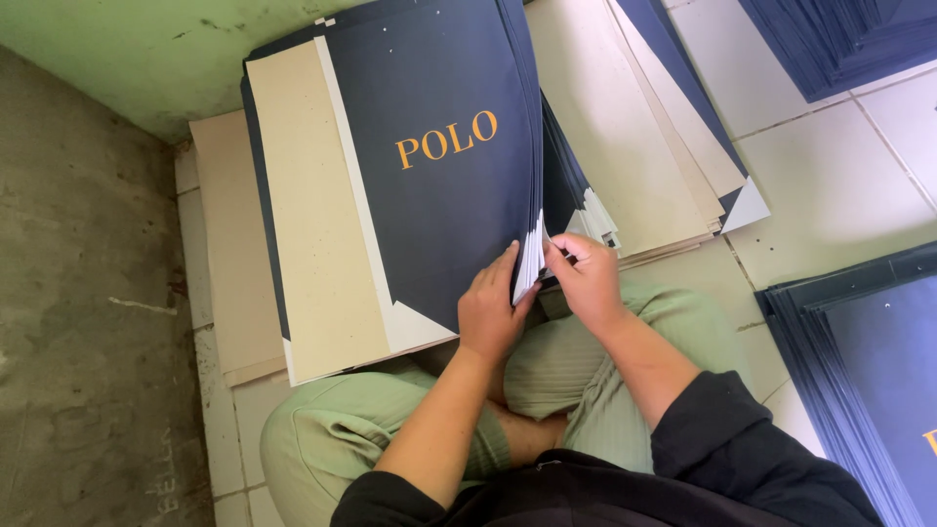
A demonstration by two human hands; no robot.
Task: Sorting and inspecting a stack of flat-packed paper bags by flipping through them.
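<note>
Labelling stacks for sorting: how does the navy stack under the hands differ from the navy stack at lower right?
The stack under the hands lies on the lap and on boards, its sheet edges lifted and fanned between left hand and right hand; the lower-right stack lies flat on the tiled floor, untouched. The first shows a tan cardboard strip with white corners; the second shows only navy. Both are dark navy with orange lettering.

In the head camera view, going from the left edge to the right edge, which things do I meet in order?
Grey concrete wall → beige cardboard sheet → dark blue printed sheets → left hand → right hand → pale board stack → white floor tiles → dark blue stack at the right edge.
</note>
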